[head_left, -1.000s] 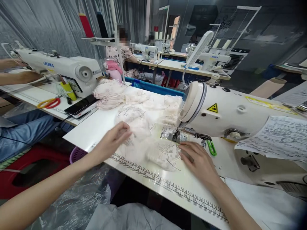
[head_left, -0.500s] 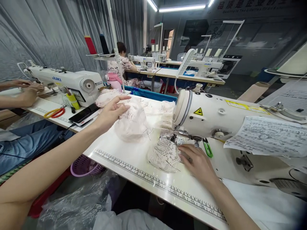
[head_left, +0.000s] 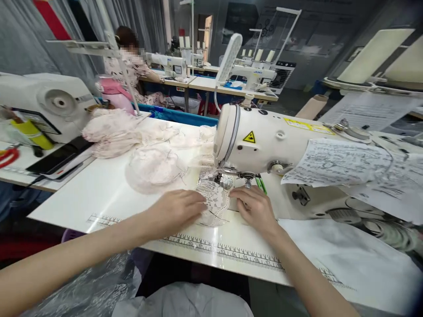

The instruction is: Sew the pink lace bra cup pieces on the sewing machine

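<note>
A pale lace cup piece (head_left: 213, 203) lies on the machine bed, its far edge beneath the needle area of the white sewing machine (head_left: 261, 138). At its left edge is my left hand (head_left: 175, 212), fingers pressed together on the fabric. My right hand (head_left: 254, 206) is curled at the opposite edge, its fingertips closed on the scalloped border. Loose dark threads show on the lace. Further left rests a sheer pale fabric cup (head_left: 155, 169), apart from both hands. The needle tip itself cannot be made out.
Pale ruffled fabric (head_left: 112, 132) is heaped at the back left, near a pink bottle (head_left: 115, 94). Beside it lies a black phone (head_left: 59, 156). Green thread snips (head_left: 261, 184) sit behind my right hand. A written paper sheet (head_left: 337, 163) hangs on the machine.
My left hand has left the sheer cup and come right and nearer, onto the lace piece. My right hand stays at the lace's right edge. The view has turned rightward and down.
</note>
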The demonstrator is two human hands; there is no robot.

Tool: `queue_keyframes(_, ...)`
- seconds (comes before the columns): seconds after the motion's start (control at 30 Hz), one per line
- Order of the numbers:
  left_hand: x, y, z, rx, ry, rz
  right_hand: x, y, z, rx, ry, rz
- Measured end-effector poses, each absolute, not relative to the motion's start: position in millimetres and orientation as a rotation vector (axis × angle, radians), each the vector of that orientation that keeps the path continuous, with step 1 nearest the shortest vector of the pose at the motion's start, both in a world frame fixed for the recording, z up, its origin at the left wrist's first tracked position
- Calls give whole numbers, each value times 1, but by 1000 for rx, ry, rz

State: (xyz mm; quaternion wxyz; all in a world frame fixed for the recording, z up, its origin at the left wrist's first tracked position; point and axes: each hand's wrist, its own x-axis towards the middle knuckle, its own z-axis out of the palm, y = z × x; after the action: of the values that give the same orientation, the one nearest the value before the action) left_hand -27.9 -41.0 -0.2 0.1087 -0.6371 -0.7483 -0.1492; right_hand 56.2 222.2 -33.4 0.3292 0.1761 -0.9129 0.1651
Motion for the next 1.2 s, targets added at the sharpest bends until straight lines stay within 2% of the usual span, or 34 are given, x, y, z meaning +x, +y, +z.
queue_keyframes(0.23,-15,5,-26,-1874,-2240,-233,55,224,-38,480,-2558,438)
queue_keyframes(0.43,-27,17,-32,-1728,-2213,-259,46,217,-31,586,-2672,290)
queue_keyframes(0.7,-47,22,-51,-1677,-2202,-256,36,215,-36,476,-2623,106)
queue_keyframes(1.2,-53,28,-56,-1624,-2250,-354,33,212,-45,433,-2554,-124)
